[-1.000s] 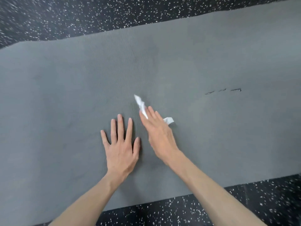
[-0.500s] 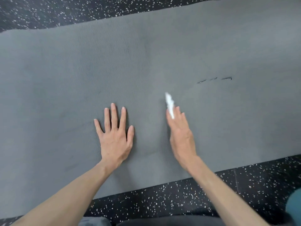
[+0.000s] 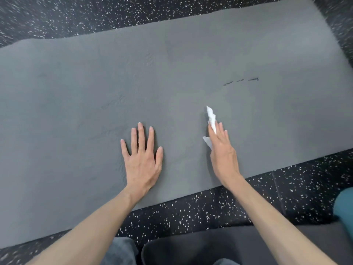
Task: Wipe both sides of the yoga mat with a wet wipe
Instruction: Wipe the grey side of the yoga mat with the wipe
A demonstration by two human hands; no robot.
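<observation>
Head cam: grey yoga mat (image 3: 172, 77) laid flat on black speckled floor (image 3: 210, 211), spans nearly full frame L to R, right end w/ rounded far corner visible. Three short dark marks (image 3: 241, 81) on mat, right of centre, far of the hands.

Left hand (image 3: 142, 159) flat on mat, palm down, fingers spread a bit, holding nothing, near the mat's near edge.

Right hand (image 3: 222, 152) to the right of it, well apart, also on mat, tilted onto its side; fingers straight and close together, pressing a white wet wipe (image 3: 211, 118) onto mat. Wipe crumpled, sticks out past fingertips on far side, small bit pokes out left of hand.

Both forearms bare. Teal object (image 3: 344, 209) at right edge, can't tell what.
</observation>
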